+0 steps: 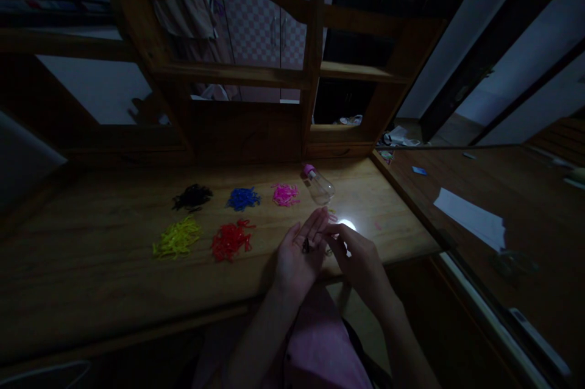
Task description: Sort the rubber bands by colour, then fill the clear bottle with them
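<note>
My left hand (299, 255) is palm up with fingers stretched out, and a few small black bands (306, 246) lie in its palm. Over its fingers reaches my right hand (356, 252), thumb and fingertips pinched together; whatever is between them is too small to make out. Just beyond the hands, a clear bottle (322, 189) with a pink cap lies on its side. Separate piles of thin rubber bands are spread to the left: red (231, 240), yellow (177, 238), pink (286, 194), blue (243, 199) and black (192, 196). A loose pink band (333, 217) shows behind my fingertips.
The wooden desk (109, 273) has an upright shelf frame (237, 75) along its back. A bright light spot falls beside my right hand. On a brown surface at the right lie white paper (470, 218), a blue card (419, 171) and glasses (514, 264).
</note>
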A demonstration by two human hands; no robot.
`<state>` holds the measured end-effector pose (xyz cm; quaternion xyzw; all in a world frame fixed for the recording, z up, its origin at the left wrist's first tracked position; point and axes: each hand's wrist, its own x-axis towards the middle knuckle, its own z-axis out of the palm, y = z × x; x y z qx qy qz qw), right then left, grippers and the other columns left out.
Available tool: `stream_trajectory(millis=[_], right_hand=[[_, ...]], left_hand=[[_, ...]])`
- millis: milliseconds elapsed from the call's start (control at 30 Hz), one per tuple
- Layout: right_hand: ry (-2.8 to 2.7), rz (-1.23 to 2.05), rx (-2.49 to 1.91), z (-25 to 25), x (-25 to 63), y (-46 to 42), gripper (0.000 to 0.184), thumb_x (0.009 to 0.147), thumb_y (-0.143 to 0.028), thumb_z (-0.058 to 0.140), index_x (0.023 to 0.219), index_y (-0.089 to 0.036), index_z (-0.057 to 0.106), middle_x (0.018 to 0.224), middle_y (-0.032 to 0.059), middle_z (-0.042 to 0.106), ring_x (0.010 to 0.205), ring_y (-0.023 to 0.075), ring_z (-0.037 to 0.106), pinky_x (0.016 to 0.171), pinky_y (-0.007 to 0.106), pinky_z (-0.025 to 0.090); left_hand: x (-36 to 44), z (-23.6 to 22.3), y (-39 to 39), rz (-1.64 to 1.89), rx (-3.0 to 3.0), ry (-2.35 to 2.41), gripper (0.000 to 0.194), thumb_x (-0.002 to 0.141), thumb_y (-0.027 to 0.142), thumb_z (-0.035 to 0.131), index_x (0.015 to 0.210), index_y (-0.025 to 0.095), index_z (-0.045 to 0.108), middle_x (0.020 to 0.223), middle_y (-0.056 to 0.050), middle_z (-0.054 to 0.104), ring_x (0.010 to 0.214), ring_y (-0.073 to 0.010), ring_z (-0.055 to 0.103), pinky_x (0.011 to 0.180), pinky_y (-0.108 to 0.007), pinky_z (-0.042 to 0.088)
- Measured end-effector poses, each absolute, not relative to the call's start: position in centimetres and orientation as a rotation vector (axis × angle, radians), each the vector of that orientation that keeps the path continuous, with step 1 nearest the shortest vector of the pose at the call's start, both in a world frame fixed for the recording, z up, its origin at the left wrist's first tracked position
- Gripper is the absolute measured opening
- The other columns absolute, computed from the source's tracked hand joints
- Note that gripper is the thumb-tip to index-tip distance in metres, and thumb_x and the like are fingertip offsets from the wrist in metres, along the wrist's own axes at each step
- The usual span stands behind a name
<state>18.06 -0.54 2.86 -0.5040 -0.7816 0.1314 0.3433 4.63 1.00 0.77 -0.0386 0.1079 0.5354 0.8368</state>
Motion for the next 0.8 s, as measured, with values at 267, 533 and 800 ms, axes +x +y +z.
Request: stream_trajectory(millis=[267, 533, 800], right_hand=[[-1.856, 0.389, -1.292, 3.4, 17.5, -1.0, 0.011, 0.092, -0.024, 0.054, 0.097, -0.022, 0.063, 0.104, 0.006, 0.06, 0.071, 0.0122, 0.057, 0.065, 0.025, 0.047], [-2.082, 0.415, -1.402, -0.1, 18.6, 0.7, 0.012, 0.09, -0.024, 0.057, 0.096, -0.025, 0.068, 0.103, 0.0051, 0.057, 0.101, 0.0197, 0.061, 0.083, 0.029, 0.049], [-2.044, 0.285, -1.573, -1.0, 18.9, 1.3, 0.017, 0.092, -0.024, 0.053, 0.092, -0.024, 0.07, 0.11, 0.0063, 0.057, 0.099, 0.019, 0.063, 0.076, 0.026, 0.049]], left_hand=[[2.5, 0.1, 0.6, 1.225, -0.199, 0.213, 0.043, 0.096, 0.016, 0.027, 0.12, 0.009, 0.063, 0.126, -0.015, 0.062, 0.125, -0.0239, 0.052, 0.099, -0.037, 0.05], [-2.4, -0.5, 1.2, 1.287, -0.317, 0.065, 0.046, 0.102, 0.016, 0.019, 0.079, 0.007, 0.058, 0.07, -0.007, 0.066, 0.035, -0.0001, 0.051, 0.035, -0.007, 0.04], [-2.2, -0.8, 0.9, 1.257, -0.172, 0.076, 0.039, 0.102, 0.013, 0.022, 0.068, 0.015, 0.041, 0.059, 0.004, 0.047, 0.032, 0.0025, 0.04, 0.032, -0.006, 0.032]])
